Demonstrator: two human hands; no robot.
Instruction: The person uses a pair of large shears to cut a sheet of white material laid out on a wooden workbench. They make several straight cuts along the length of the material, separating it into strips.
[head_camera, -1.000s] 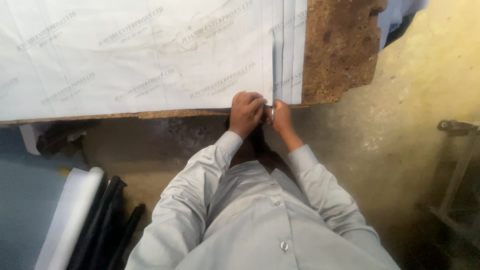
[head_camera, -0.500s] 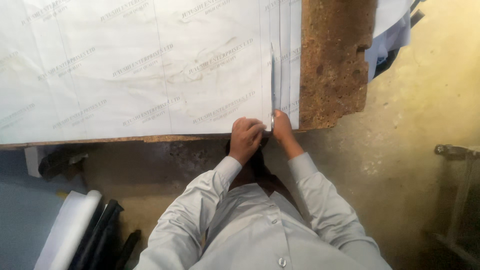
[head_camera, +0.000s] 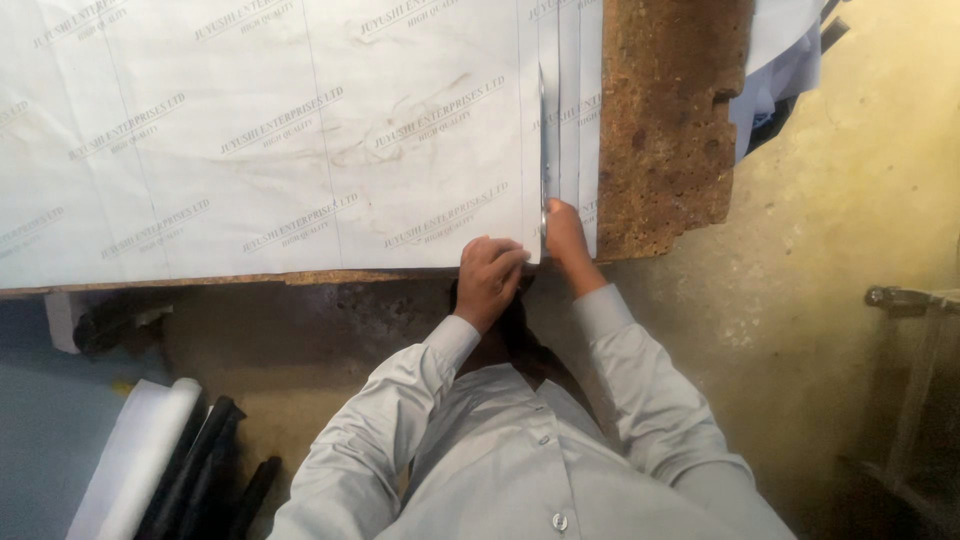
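Observation:
A large white printed sheet (head_camera: 280, 150) lies flat on a rough brown worktable (head_camera: 665, 130). My right hand (head_camera: 565, 235) grips the handle end of a long thin metal blade (head_camera: 543, 140), which points away from me along a drawn line near the sheet's right side. Just left of the blade, my left hand (head_camera: 490, 275) rests with curled fingers on the sheet's near edge. Narrow strips of the sheet (head_camera: 580, 110) lie to the right of the blade. Whether the tool is a knife or scissors is not clear.
White cloth (head_camera: 780, 50) hangs past the table's far right corner. A white roll (head_camera: 130, 460) and dark rolls (head_camera: 200, 465) lie on the floor at lower left. A metal frame (head_camera: 915, 380) stands at the right on the yellowish floor.
Both hands have moved forward from the table's edge onto the sheet. The blade now reaches farther up along the line.

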